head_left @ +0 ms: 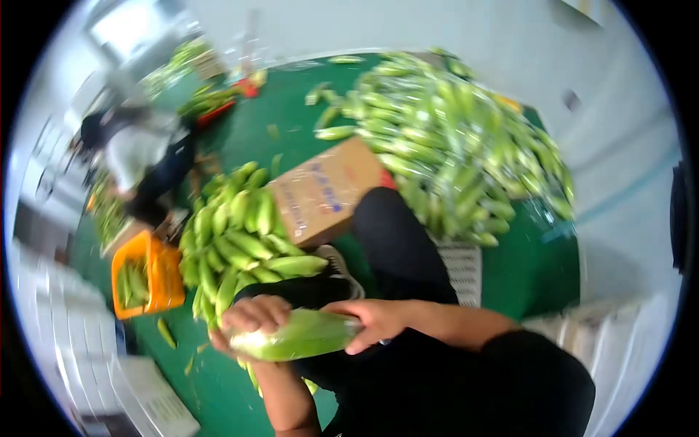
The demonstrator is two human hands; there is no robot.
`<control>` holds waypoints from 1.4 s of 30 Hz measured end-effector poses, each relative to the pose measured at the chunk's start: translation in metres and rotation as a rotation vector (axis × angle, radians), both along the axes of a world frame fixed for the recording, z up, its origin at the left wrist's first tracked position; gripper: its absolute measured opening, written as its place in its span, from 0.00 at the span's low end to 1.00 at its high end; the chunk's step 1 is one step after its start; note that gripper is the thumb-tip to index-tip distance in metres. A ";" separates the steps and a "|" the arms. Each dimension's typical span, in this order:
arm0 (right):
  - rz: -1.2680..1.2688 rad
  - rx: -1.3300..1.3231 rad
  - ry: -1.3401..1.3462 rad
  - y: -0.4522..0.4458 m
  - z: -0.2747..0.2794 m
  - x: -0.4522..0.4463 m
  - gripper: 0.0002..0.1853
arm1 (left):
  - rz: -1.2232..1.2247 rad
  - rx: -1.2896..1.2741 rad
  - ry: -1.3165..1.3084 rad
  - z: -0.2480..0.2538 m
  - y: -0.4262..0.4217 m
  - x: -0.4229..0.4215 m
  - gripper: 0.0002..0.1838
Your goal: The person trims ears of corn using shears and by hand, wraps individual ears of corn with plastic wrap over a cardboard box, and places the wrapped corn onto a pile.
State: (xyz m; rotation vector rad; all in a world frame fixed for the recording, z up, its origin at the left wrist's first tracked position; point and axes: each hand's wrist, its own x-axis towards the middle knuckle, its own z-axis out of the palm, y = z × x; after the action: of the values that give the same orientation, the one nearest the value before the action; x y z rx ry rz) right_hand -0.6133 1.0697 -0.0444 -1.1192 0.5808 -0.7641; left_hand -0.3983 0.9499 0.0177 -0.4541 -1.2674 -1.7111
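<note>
An ear of corn (302, 336) in its green husk lies across my lap, with a shiny clear plastic bag around it. My left hand (251, 320) is closed around its left end, the fingers slightly blurred. At the other end, my right hand (371, 325) grips the ear and the gathered plastic between thumb and fingers. Just past my left hand is a heap of unwrapped corn in green husks (233, 237). Beyond my knee, a large pile of corn (437, 138) lies on the floor, much of it in clear plastic.
A cardboard box (320, 193) stands between the two piles. To the left is an orange crate (164, 280) with corn inside. A person (142, 156) bends over near more produce. White boxes (153, 397) line the lower left of the green floor (520, 266).
</note>
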 end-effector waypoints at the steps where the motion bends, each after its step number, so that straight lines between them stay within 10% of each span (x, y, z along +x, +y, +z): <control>1: 0.004 0.085 -0.056 0.006 0.002 -0.002 0.52 | 0.164 0.158 -0.021 0.000 0.021 -0.006 0.33; 4: -0.127 0.074 -0.164 0.012 0.016 -0.020 0.55 | 0.684 0.464 -0.078 0.007 0.067 -0.033 0.28; 6: -0.223 -0.087 -0.076 0.012 0.003 -0.013 0.52 | 0.618 0.480 -0.129 -0.008 0.065 -0.028 0.24; 12: -0.841 -1.003 1.111 0.027 0.048 -0.013 0.53 | 0.605 1.020 -0.224 -0.013 0.037 -0.042 0.13; 17: -0.658 -0.752 1.039 0.006 0.022 -0.061 0.45 | 0.820 0.998 -0.480 0.010 0.059 -0.099 0.19; 21: -0.978 -0.313 0.559 0.015 -0.044 -0.083 0.42 | 0.670 0.358 -0.785 -0.004 0.060 -0.110 0.45; 24: -1.050 0.663 0.276 0.009 -0.063 -0.132 0.40 | 0.846 0.211 -0.881 -0.035 0.045 -0.061 0.29; 28: -1.452 0.633 0.360 -0.024 -0.185 -0.219 0.45 | 1.296 -0.307 -1.281 -0.051 0.036 0.022 0.15; 32: -1.612 0.187 1.187 -0.018 -0.259 -0.246 0.45 | 1.433 -0.745 -1.517 -0.077 0.040 0.075 0.25; 34: -1.559 0.027 1.338 0.021 -0.283 -0.208 0.34 | 1.460 -0.745 -1.530 -0.104 0.048 0.085 0.29; 37: -0.575 -0.070 1.496 0.083 -0.361 -0.144 0.31 | 1.507 -0.689 -1.384 -0.130 0.045 0.099 0.32; 38: -0.248 -0.100 1.426 0.084 -0.309 -0.137 0.35 | 1.496 -0.688 -1.364 -0.128 0.042 0.097 0.32; 42: -0.235 -0.369 1.724 0.101 -0.403 -0.106 0.36 | 1.481 -0.655 -1.376 -0.127 0.040 0.095 0.32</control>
State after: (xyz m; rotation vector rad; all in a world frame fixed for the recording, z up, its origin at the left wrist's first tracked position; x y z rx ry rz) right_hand -0.7189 1.1703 -0.4479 -1.9428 2.0700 0.1320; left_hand -0.3037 0.9896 -0.1092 1.3036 -2.1498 -0.0589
